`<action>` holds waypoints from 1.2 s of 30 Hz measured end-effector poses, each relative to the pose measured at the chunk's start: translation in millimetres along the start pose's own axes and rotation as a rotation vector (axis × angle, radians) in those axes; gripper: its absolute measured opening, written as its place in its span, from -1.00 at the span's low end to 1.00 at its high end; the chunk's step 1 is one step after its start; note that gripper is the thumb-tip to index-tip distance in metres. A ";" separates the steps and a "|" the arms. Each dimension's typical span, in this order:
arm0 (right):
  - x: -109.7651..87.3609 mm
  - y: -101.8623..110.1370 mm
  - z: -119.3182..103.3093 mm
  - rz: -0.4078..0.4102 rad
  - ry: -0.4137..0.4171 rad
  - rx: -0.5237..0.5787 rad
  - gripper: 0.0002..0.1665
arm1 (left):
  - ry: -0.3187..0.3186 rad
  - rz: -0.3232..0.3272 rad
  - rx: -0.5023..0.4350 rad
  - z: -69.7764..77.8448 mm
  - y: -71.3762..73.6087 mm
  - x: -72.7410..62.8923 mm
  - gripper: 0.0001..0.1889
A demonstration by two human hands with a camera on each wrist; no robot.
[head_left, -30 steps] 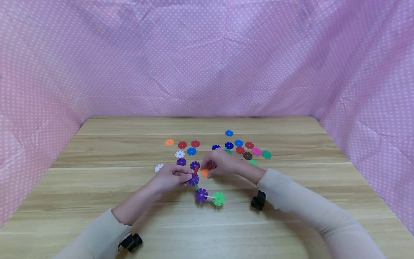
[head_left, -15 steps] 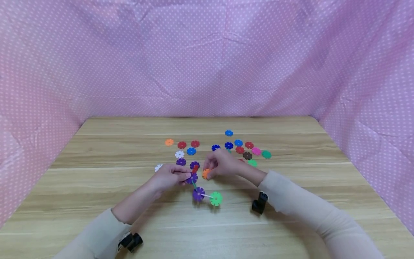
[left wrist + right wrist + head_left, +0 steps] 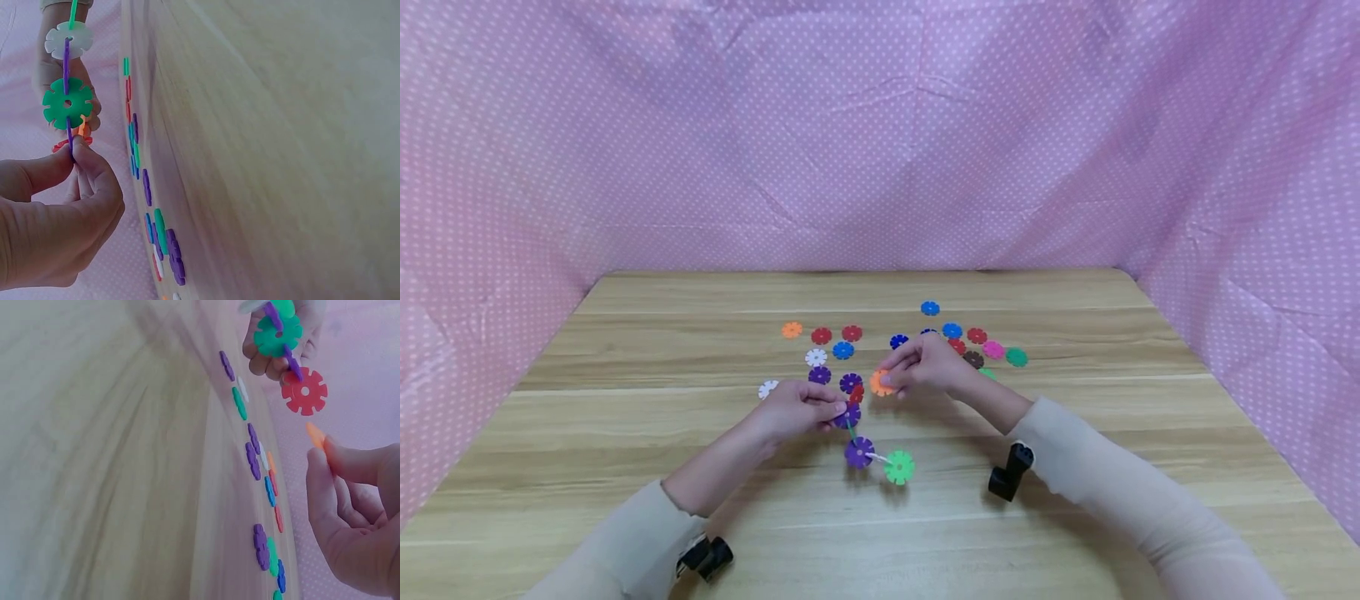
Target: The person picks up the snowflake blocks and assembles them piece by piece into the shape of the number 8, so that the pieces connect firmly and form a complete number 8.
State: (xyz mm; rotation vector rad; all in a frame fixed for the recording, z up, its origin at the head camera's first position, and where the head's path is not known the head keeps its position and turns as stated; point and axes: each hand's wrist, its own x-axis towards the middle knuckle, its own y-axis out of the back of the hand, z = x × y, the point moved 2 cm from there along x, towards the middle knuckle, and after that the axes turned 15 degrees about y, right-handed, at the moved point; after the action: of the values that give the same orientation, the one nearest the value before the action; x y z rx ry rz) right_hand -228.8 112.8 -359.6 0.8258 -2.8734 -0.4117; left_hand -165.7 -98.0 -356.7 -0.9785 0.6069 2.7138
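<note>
In the head view my left hand (image 3: 797, 408) pinches a purple notched plastic disc (image 3: 850, 415) between thumb and fingers. That disc belongs to a slotted-together chain: a red disc (image 3: 305, 400) at the far end, then purple, a green disc (image 3: 62, 112), another purple disc (image 3: 859, 453), a white disc (image 3: 75, 47), and a light green disc (image 3: 899, 467) at the near end. The chain hangs above the table. My right hand (image 3: 928, 367) holds an orange disc (image 3: 317, 435) by thumb and fingertips, beside the red disc; a small gap shows between them in the right wrist view.
Loose discs lie flat on the wooden table (image 3: 625, 400) beyond my hands: several at left, including an orange disc (image 3: 792, 330) and a white disc (image 3: 767, 389), and several at right, including a pink disc (image 3: 993, 350). A pink dotted cloth (image 3: 880, 167) surrounds the table.
My right hand has moved the orange disc slightly away from me and turned its flat side more into view. The chain's near end has swung a little left; my left hand has barely moved.
</note>
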 end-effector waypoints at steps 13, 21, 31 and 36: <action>-1.6 -3.9 -8.0 -0.077 0.069 -0.054 -0.79 | -0.048 0.049 0.090 5.0 -3.9 -4.2 -0.84; -4.3 -6.7 -13.0 -0.131 0.047 -0.101 -0.81 | -0.072 0.111 0.159 9.8 -11.7 -10.3 -0.88; -7.6 -8.7 -16.2 -0.016 -0.008 -0.073 -0.80 | -0.039 0.151 0.082 14.5 -12.4 -10.3 -0.88; -7.4 -6.2 -13.9 0.012 -0.012 -0.041 -0.71 | -0.062 0.113 0.035 12.8 -15.4 -8.9 -0.89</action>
State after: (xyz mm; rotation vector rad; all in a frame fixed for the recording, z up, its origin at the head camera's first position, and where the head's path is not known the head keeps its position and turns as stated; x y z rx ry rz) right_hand -216.8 108.6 -348.4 0.8024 -2.8690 -0.4736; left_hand -161.3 -79.0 -346.9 -0.8738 0.7157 2.8095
